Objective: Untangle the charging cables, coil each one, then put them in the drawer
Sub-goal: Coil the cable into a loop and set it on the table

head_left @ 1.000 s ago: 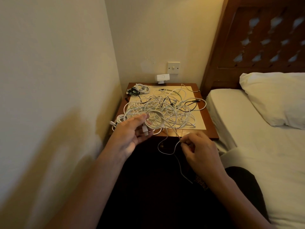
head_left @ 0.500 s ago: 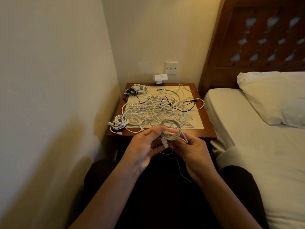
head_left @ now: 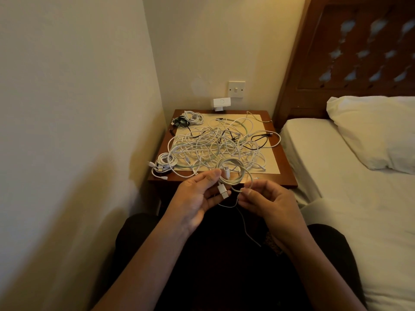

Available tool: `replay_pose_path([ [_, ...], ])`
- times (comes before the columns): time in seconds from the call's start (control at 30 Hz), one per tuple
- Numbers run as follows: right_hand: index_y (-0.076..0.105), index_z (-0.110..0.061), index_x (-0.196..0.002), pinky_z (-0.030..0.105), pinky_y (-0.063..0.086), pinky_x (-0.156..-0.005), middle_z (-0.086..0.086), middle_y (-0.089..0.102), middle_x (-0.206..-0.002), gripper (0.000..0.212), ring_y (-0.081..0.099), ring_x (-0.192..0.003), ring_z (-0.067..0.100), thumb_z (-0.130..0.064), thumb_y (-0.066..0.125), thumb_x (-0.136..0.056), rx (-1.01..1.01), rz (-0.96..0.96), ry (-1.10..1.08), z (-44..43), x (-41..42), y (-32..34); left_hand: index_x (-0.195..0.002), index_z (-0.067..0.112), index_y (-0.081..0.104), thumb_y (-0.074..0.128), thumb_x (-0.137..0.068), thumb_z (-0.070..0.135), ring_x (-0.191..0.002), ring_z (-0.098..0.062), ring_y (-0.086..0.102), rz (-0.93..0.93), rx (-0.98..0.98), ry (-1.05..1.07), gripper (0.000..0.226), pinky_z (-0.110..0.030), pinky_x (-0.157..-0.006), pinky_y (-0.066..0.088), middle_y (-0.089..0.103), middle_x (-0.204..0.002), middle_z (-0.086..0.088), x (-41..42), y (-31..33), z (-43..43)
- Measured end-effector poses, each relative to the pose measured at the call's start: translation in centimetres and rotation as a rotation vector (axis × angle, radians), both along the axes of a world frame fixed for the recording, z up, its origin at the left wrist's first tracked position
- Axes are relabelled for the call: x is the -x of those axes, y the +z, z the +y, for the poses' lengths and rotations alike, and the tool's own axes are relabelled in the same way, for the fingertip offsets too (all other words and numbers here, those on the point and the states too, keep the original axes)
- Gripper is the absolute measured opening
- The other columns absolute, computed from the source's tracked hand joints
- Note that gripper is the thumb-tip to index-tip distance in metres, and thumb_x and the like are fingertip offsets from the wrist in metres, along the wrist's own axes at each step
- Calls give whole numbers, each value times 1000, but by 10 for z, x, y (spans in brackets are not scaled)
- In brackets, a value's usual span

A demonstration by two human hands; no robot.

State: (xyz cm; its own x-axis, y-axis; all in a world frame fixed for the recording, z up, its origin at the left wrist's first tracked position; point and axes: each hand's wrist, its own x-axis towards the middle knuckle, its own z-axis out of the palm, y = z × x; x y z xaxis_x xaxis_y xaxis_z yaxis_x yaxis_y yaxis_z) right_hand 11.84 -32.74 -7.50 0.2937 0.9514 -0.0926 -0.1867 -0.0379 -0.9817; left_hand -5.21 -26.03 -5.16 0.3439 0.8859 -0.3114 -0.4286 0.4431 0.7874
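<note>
A white cable coil (head_left: 233, 173) hangs in front of the nightstand's near edge. My left hand (head_left: 197, 198) pinches it at its lower left, with a white USB plug (head_left: 222, 191) lying across the fingers. My right hand (head_left: 267, 198) pinches the cable's loose end just right of the coil; a thin tail drops toward my lap. A big tangle of white and black cables (head_left: 215, 144) covers the nightstand (head_left: 287, 176). Coiled bundles lie at its front left (head_left: 164, 164) and back left (head_left: 190, 116). No drawer is visible.
A wall runs close along the left. The bed (head_left: 336, 176) with a white pillow (head_left: 377, 131) adjoins the nightstand on the right, below a carved headboard. A wall switch (head_left: 236, 89) and a small white device (head_left: 221, 103) sit behind the table.
My left hand carried the coil from over the table toward me. My right hand came up beside it and now pinches the loose end. The view shifted slightly.
</note>
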Motion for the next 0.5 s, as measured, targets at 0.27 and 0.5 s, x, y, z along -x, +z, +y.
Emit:
replay_pose_path([
  [0.27, 63, -5, -112, 31, 64, -75, 19, 78, -96, 18, 78, -87, 28, -1, 66, -95, -90, 198, -115, 4, 19, 10, -119, -2, 71, 67, -94, 19, -91, -22, 73, -5, -13, -92, 33, -30, -71, 61, 73, -117, -20, -3, -4, -4],
  [0.5, 73, -21, -116, 37, 61, -88, -7, 80, -98, 24, 77, -92, 11, -15, 75, -93, -87, -321, -64, 0, 23, 1, -106, 1, 76, 67, -94, 18, -95, -26, 68, 126, -94, -118, 22, -33, -77, 63, 73, -113, -22, 0, -3, 2],
])
